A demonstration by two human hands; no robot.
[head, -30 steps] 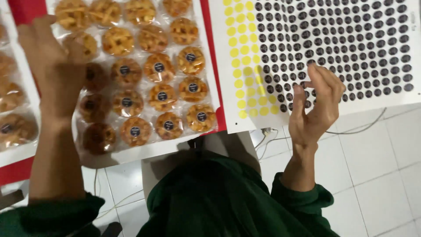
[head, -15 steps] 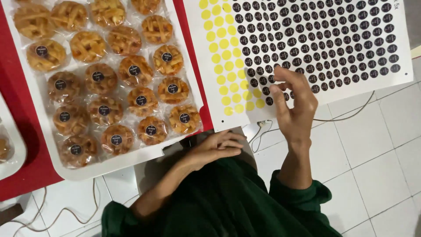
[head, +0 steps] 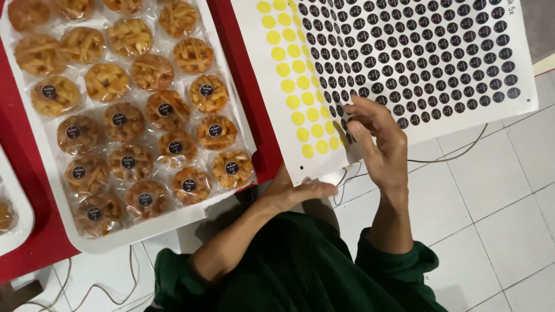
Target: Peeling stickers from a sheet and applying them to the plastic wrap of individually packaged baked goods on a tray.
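Note:
A white sticker sheet (head: 439,110) with rows of round black stickers and a bare yellow patch (head: 292,86) lies at the upper right. My right hand (head: 378,144) rests on it, fingertips on the black stickers at the edge of the yellow patch. My left hand (head: 295,193) grips the sheet's lower edge, thumb along it. To the left, a white tray (head: 173,222) holds several wrapped lattice pies (head: 107,81). The nearer pies carry a round black sticker (head: 231,168); the far ones are bare.
The tray sits on a red cloth (head: 248,104). A second white tray (head: 14,222) with a wrapped pie shows at the left edge. White floor tiles (head: 491,190) with thin cables (head: 451,155) lie under and beside the sheet. My green sleeves fill the bottom.
My left hand came off the pie tray and down to the sheet's lower edge. My right hand dropped from the air onto the stickers. The view shifted left.

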